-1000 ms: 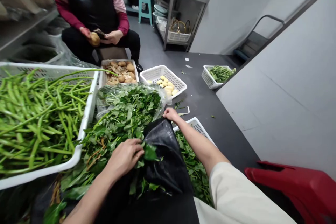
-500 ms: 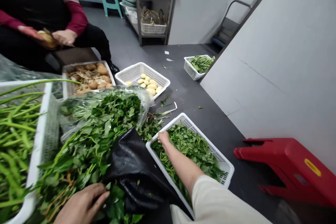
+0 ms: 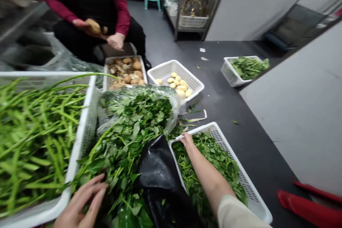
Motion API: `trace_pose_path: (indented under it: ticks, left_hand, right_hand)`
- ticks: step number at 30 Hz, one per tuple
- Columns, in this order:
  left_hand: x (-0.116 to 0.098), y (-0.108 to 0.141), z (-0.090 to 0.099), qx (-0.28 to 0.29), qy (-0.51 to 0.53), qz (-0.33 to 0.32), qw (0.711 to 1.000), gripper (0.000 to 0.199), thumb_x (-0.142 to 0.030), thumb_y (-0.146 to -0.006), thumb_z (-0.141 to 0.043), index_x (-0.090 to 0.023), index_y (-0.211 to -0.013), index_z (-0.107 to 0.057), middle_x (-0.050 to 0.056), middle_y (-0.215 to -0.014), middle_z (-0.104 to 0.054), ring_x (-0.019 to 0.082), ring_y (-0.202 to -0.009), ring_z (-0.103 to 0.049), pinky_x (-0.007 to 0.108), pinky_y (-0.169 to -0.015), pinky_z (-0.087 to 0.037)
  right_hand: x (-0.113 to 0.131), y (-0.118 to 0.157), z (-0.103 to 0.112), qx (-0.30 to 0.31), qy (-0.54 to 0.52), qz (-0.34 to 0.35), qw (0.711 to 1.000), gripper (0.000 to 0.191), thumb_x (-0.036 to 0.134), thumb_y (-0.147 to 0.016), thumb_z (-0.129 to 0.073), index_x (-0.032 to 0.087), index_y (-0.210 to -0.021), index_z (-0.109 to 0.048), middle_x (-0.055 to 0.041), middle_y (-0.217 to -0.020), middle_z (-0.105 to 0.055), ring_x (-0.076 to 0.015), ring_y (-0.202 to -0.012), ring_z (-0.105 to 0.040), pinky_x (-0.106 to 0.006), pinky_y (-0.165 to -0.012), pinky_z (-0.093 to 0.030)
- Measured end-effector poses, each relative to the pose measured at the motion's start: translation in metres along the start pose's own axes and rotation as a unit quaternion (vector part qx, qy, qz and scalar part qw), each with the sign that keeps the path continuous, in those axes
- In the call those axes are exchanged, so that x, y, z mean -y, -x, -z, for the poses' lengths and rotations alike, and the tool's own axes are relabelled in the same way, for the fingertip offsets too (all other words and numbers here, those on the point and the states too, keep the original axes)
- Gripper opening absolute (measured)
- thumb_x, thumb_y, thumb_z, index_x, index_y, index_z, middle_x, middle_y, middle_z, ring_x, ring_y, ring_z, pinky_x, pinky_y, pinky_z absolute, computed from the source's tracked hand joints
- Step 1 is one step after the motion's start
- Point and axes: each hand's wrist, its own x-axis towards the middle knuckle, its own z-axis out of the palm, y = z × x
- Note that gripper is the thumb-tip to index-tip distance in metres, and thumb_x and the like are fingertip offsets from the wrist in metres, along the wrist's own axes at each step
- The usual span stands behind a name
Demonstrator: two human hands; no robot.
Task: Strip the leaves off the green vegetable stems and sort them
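Note:
My left hand (image 3: 84, 201) is at the lower left with its fingers apart, against a heap of leafy green stems (image 3: 125, 146). Nothing shows held in it. My right hand (image 3: 187, 140) has its fingers closed over the far rim of a white plastic basket (image 3: 253, 192), near its left corner; part of the grip is hidden. Leafy greens (image 3: 213, 156) fill this basket. Between the heap and the basket lies a shiny black sheet (image 3: 157, 171) with a few leaf bits on it. Clear plastic film (image 3: 173, 103) wraps the far end of the heap.
At left stands a large white crate (image 3: 80, 139) of green stems. Beyond are a crate of brown potatoes (image 3: 136, 66) and a basket of peeled ones (image 3: 196, 82). A co-worker (image 3: 88, 14) holds a potato. Rightward are another greens basket (image 3: 232, 76), a wall, and a red stool (image 3: 307, 206).
The view has swung left, so everything sits further right. My left hand's fingers have spread and lie beside the heaped stems. My right hand stays at the basket's rim.

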Motion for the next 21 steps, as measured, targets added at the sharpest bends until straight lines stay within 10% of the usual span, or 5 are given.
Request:
trace_pose_path:
  ticks: [4,10,15,18,21]
  left_hand:
    - [-0.021,-0.066,0.011,-0.031,-0.101,0.063,0.992,0.033,-0.038,-0.085,-0.036,-0.022,-0.101,-0.061,0.006,-0.108,-0.067,0.022,-0.097,-0.064,0.032,-0.085,-0.051]
    - [-0.021,-0.144,-0.015,0.174,-0.244,0.208,0.931,0.042,-0.027,-0.083,-0.040,-0.005,-0.118,-0.049,0.024,-0.110,-0.061,0.031,-0.102,-0.060,0.038,-0.080,-0.048]
    - [-0.028,-0.135,-0.001,0.168,-0.236,0.207,0.935,0.035,-0.032,-0.081,-0.043,-0.015,-0.109,-0.056,0.016,-0.103,-0.062,0.028,-0.092,-0.062,0.034,-0.072,-0.048]
    - [-0.042,-0.112,0.036,0.054,-0.219,0.155,0.962,0.031,-0.029,-0.082,-0.040,-0.019,-0.107,-0.056,0.014,-0.110,-0.056,0.027,-0.099,-0.058,0.035,-0.079,-0.047]
    - [-0.052,-0.074,0.060,-0.059,-0.187,0.091,0.976,0.027,-0.034,-0.081,-0.043,-0.017,-0.096,-0.057,0.014,-0.114,-0.053,0.028,-0.103,-0.055,0.035,-0.084,-0.046]
  right_hand:
    - [0.030,-0.002,-0.017,0.075,0.145,0.013,0.986,0.032,0.032,-0.089,-0.053,0.015,-0.117,-0.052,-0.0084,-0.115,-0.056,-0.0194,-0.096,-0.058,-0.040,-0.081,-0.051]
    - [0.095,0.052,-0.042,0.169,0.246,0.195,0.934,0.012,0.022,-0.082,-0.057,0.015,-0.089,-0.065,-0.0043,-0.096,-0.066,-0.0184,-0.091,-0.060,-0.028,-0.077,-0.048]
    - [0.114,0.152,-0.052,0.248,0.268,0.408,0.837,0.019,0.022,-0.076,-0.058,0.020,-0.093,-0.065,-0.0011,-0.094,-0.068,-0.0160,-0.087,-0.061,-0.028,-0.083,-0.045]
    - [0.105,0.207,-0.044,0.267,0.270,0.528,0.760,0.027,0.024,-0.078,-0.052,0.019,-0.102,-0.061,-0.0050,-0.098,-0.067,-0.0157,-0.079,-0.061,-0.030,-0.078,-0.047]
    - [0.081,0.238,-0.036,0.283,0.235,0.522,0.770,0.028,0.025,-0.079,-0.049,0.019,-0.104,-0.059,-0.0057,-0.098,-0.067,-0.0148,-0.076,-0.061,-0.029,-0.072,-0.048]
